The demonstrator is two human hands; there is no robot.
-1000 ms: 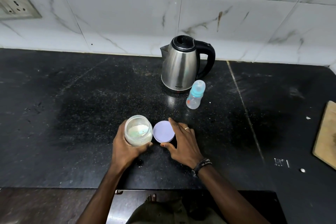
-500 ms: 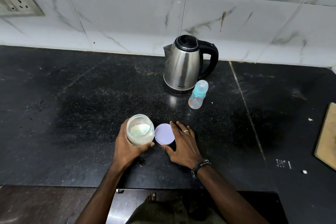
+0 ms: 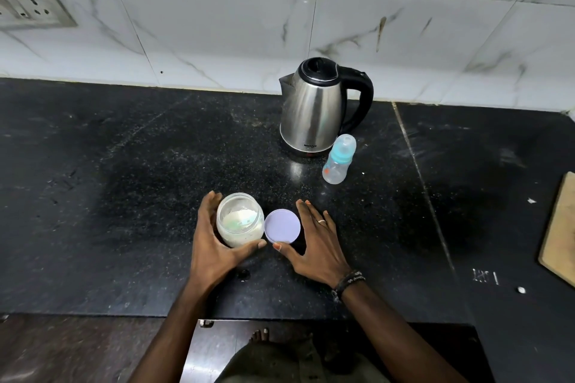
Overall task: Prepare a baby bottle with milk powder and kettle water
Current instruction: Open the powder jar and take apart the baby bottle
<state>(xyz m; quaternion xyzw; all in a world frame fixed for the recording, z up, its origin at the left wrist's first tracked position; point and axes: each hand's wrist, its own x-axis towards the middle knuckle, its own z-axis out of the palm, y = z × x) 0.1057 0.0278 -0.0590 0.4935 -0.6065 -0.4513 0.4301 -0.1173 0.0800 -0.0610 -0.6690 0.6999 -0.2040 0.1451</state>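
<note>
An open clear jar of white milk powder [image 3: 239, 221] stands on the black counter [image 3: 124, 196], with a pale scoop lying in the powder. My left hand [image 3: 214, 242] curls round the jar from the left. Its lilac lid [image 3: 282, 226] lies flat just right of the jar. My right hand [image 3: 317, 242] rests on the counter beside the lid with straight fingers, thumb tip near the lid's front edge. A steel kettle [image 3: 314, 115] with a black handle stands at the back. The capped baby bottle [image 3: 339, 160], with a teal collar, stands upright in front of the kettle's right side.
A wooden board [image 3: 560, 233] pokes in at the right edge. A wall socket [image 3: 28, 6] sits on the tiled wall at upper left. A seam [image 3: 423, 183] runs through the counter right of the bottle. White crumbs [image 3: 521, 290] lie at lower right.
My right hand has let go of the lid, which lies on the counter, and its fingers have spread a little away from it. My left hand stays round the jar.
</note>
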